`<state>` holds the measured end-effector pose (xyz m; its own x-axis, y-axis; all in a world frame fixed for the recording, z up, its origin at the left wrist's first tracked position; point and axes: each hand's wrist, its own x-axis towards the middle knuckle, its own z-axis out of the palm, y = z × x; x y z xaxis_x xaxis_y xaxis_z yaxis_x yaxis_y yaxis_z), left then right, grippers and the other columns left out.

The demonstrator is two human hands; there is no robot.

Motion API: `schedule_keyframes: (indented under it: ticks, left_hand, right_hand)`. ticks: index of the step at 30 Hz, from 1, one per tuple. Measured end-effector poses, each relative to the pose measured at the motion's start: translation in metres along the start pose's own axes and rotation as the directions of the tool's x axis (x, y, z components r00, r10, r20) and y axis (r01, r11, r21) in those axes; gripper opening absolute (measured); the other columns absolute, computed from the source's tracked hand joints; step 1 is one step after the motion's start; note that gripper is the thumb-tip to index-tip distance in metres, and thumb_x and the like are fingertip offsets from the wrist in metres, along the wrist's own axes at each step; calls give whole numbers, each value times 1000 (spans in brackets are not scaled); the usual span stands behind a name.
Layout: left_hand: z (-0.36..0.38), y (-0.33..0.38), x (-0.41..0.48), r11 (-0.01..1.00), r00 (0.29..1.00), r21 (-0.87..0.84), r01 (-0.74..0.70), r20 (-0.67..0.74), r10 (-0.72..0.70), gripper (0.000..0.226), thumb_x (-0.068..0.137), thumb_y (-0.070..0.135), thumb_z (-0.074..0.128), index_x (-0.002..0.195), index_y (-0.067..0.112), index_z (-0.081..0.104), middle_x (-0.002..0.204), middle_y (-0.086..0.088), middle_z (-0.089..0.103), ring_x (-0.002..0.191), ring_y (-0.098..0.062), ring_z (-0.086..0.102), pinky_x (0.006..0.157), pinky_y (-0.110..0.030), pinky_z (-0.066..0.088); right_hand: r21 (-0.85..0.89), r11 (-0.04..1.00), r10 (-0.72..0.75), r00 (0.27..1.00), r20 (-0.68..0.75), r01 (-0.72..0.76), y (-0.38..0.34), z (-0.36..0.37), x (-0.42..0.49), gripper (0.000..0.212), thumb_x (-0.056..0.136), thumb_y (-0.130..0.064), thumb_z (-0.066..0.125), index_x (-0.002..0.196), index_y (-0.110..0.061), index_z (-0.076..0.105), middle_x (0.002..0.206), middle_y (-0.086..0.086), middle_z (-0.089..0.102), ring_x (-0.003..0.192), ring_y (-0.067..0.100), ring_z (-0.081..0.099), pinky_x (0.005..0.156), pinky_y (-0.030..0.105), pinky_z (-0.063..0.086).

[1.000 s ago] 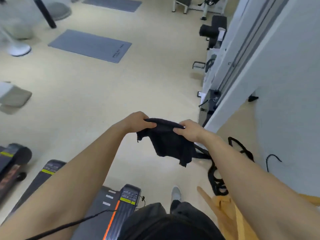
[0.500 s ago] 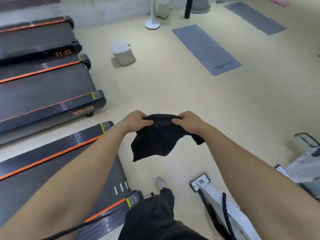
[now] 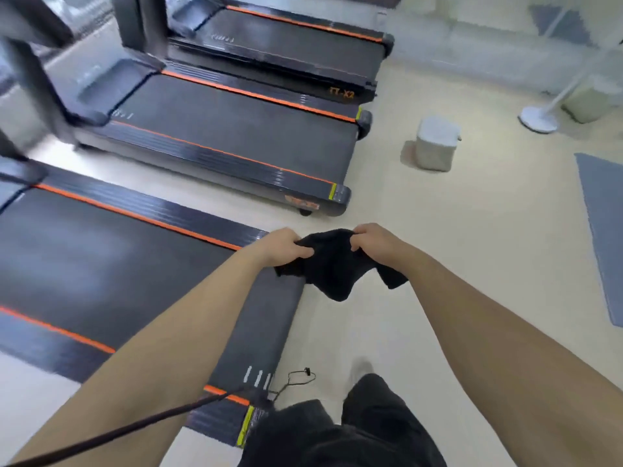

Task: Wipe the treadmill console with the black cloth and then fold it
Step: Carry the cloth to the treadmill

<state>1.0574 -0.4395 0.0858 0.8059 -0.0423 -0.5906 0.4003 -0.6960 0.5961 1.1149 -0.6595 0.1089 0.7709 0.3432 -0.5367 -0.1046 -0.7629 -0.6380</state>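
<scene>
The black cloth hangs bunched in the air in front of me, above the rear corner of the nearest treadmill. My left hand grips its left top edge and my right hand grips its right top edge, the two hands close together. Loose corners of the cloth droop below the hands. No treadmill console is in view; only the belts and the lower parts of the uprights show.
Two more treadmills with orange stripes lie side by side to the upper left. A pale cube-shaped block and a white stand base sit on the beige floor at right, beside a grey mat. A thin cord lies near my feet.
The view has swung left, from the wall and mats to the row of treadmills. Both hands kept hold of the cloth and moved closer together, bunching it.
</scene>
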Motion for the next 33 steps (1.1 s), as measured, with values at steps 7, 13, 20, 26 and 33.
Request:
schedule_keyframes:
  ticks: [7,13,20,26,33]
  left_hand:
    - [-97,-79,-20,945,938,-215,248,-192,-290,21,98,32,60,84,25,73,89,5,72,89,-17,67,84,-33,51]
    - [-155,-120,-75,824,694,-442,354,-467,-548,18,98,34,60,97,20,72,94,2,69,91,-19,62,78,-29,45]
    - [-211,-165,-138,721,316,-600,346,-649,-692,26,98,36,58,106,17,74,101,-5,70,95,-27,65,81,-38,53]
    - [-276,-230,-159,673,81,-676,301,-685,-724,31,97,40,58,92,13,72,87,-7,69,84,-28,65,69,-36,47]
    - [-402,-327,-208,595,-5,-770,231,-612,-791,34,96,39,58,64,26,53,69,2,58,73,-26,58,56,-31,35]
  right_hand:
    - [-204,893,-304,872,383,401,-140,28,122,35,81,4,49,55,-15,38,65,-1,39,67,20,35,55,24,28]
    - [-253,712,-417,684,598,655,-263,72,175,13,82,-9,55,69,-13,53,77,4,52,69,20,45,60,32,33]
    - [-189,460,-613,465,640,867,-387,140,196,19,92,-20,55,107,-14,66,99,4,64,90,23,58,72,32,42]
    - [-202,343,-727,396,562,917,-490,220,222,25,100,-30,50,112,-15,66,105,6,66,92,28,58,78,37,47]
    - [-156,333,-641,345,686,930,-654,318,242,39,101,-40,51,75,-11,57,72,5,57,73,28,55,62,35,42]
